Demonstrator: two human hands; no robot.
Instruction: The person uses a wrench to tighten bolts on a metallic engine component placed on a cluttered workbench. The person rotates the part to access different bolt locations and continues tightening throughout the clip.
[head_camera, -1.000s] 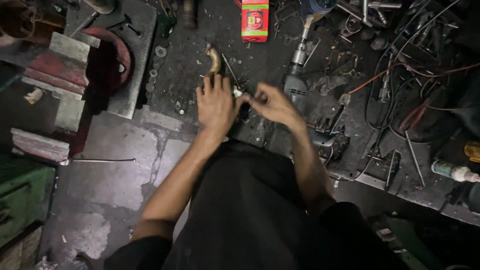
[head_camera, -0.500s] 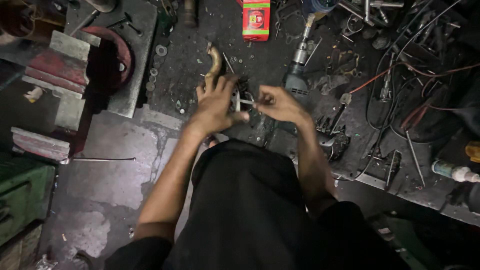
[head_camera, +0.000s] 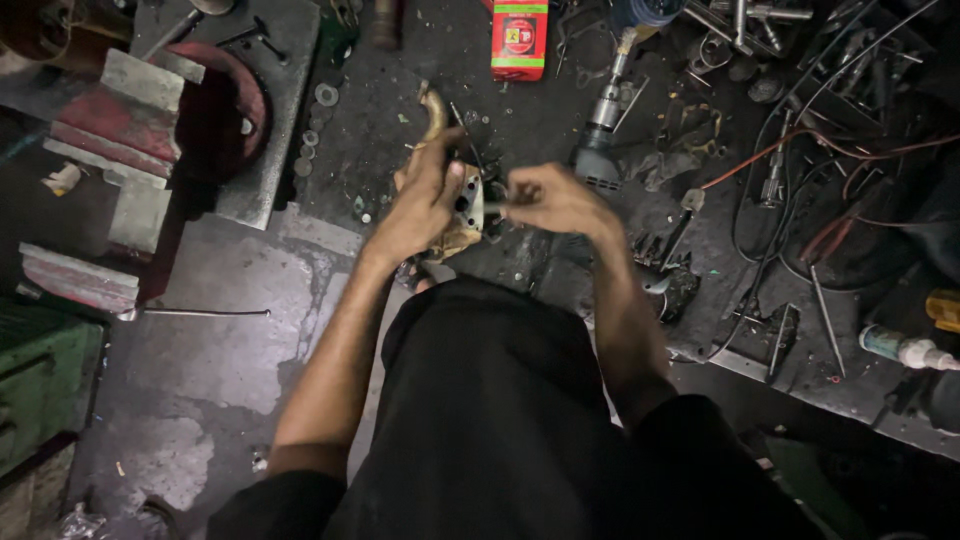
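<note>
Dark, oil-stained workshop floor (head_camera: 230, 330), concrete, littered with metal scraps, washers and tools. The person crouches or sits over it, black-clad knees filling the lower frame.

Left hand (head_camera: 425, 200): wrapped around a rusty, tan-coloured curved metal pipe fitting with a flat flange plate (head_camera: 462, 215). Grip closed firmly on the part, thumb lying across the flange face. The pipe's bent end sticks up past the fingers, away from the body. The part is held off the floor, just ahead of the knees, centre of view.

Right hand (head_camera: 555, 198): fingers pinched together on something small at the flange edge; too small and blurred to identify. Fingertips meet the plate's right side.

Around: grey electric drill with metal chuck (head_camera: 603, 130) lies just beyond the right hand. Red and green rectangular carton (head_camera: 520, 38) at top centre. Red-painted bench vice on a grey steel plate (head_camera: 150, 130) at left. Tangle of black and red cables (head_camera: 830, 180) at right, with loose rods and sockets. White squeeze tube (head_camera: 905, 350) near the right edge.
</note>
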